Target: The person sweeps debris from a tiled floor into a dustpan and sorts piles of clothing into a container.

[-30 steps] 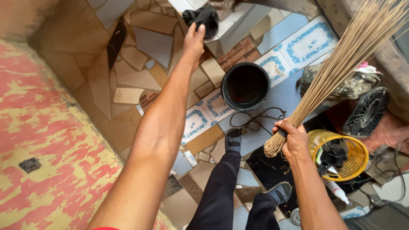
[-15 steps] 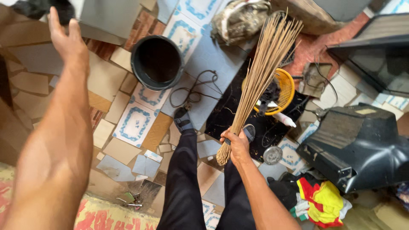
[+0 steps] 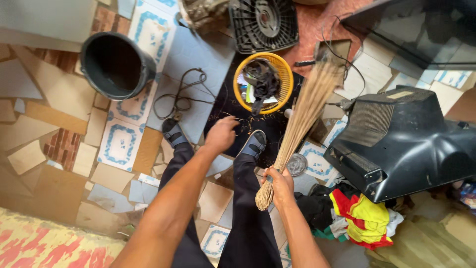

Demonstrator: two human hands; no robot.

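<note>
While the right hand grips a stick broom beside the yellow basket (dark cloth inside), the left hand hangs loosely curled, empty, near it.

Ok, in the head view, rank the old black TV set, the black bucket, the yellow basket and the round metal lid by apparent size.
1. Black TV set, largest.
2. Black bucket and yellow basket: look alike, so no ranking.
3. Round metal lid, smallest.
</note>
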